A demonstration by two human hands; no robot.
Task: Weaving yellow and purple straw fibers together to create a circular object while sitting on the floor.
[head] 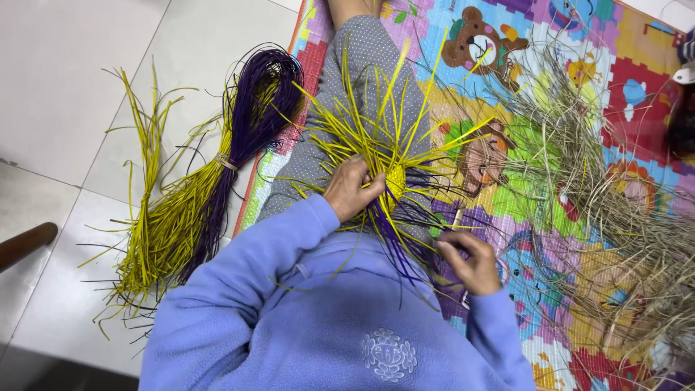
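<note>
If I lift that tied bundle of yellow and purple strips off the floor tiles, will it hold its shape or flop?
The bundle will probably sag: its strips are long and thin, and many already curve. The tie sits near one end, so the fanned lower ends would likely splay and shed strays. It looks light for its size.

We see left hand gripping yellow woven piece, strips fanning out over lap. Right hand pinches purple strands. Yellow-purple bundle lies on tile floor; dry grass on play mat.
</note>
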